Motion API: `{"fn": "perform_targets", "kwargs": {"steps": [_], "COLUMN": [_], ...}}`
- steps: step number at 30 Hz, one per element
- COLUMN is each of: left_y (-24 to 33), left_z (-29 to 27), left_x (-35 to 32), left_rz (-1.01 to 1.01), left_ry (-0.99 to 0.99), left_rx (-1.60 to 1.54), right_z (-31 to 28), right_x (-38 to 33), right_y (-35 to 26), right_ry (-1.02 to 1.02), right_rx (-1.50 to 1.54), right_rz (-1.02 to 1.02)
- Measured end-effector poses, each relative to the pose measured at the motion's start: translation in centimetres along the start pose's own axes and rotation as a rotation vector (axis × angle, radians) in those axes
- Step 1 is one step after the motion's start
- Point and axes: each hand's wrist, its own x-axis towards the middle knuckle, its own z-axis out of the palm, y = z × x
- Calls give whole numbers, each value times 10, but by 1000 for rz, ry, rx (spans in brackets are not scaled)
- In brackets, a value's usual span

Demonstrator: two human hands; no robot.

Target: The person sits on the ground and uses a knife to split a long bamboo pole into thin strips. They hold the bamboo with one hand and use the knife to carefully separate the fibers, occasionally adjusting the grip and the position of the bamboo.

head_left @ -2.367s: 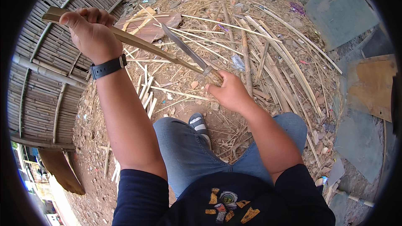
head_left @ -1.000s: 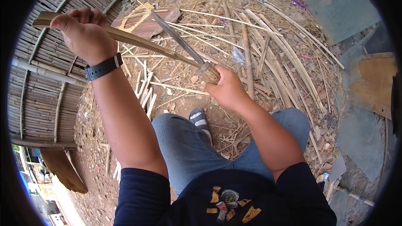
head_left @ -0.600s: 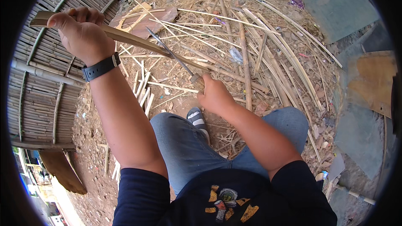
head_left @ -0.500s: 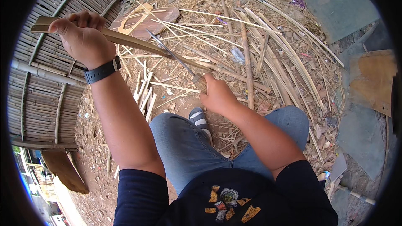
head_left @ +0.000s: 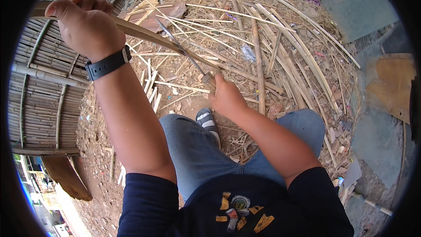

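My left hand (head_left: 87,28), with a black watch (head_left: 107,64) at its wrist, is closed around a long split bamboo strip (head_left: 147,34) near its upper end. The strip slopes down to the right in front of me. My right hand (head_left: 229,96) grips the wooden handle of a knife (head_left: 209,81). The knife's narrow dark blade crosses the strip about midway along its visible length, appearing to touch it. The fingers of my right hand are partly hidden behind the hand itself.
Thin pale bamboo strips (head_left: 210,37) and shavings litter the ground. Longer poles (head_left: 258,61) lie ahead to the right. A bamboo-slat panel (head_left: 39,114) stands at the left, grey sheets (head_left: 359,6) at the right. My sandalled foot (head_left: 207,120) is below the knife.
My left hand has risen a little, lifting the upper end of the bamboo strip. My right hand and the knife have stayed almost in place, the blade still across the strip.
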Motion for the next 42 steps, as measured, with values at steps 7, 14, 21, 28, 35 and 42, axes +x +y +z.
{"fn": "perform_targets", "kwargs": {"steps": [7, 14, 21, 28, 35, 42], "left_y": [1, -1, 5, -3, -6, -1], "left_z": [-9, -16, 9, -5, -14, 0], "left_x": [1, 0, -2, 3, 3, 0], "left_rz": [-13, 23, 27, 40, 45, 27], "left_ry": [72, 61, 63, 73, 18, -17], "left_rx": [94, 125, -1, 1, 61, 22], "right_z": [-5, -56, 8, 3, -56, -18], "right_x": [8, 4, -2, 9, 17, -1], "right_y": [-3, -42, 2, 11, -14, -14], "right_ry": [-181, 168, 34, -166, -103, 426], "right_rx": [63, 398, -7, 121, 673, 410], "right_rz": [114, -56, 27, 45, 107, -148]}}
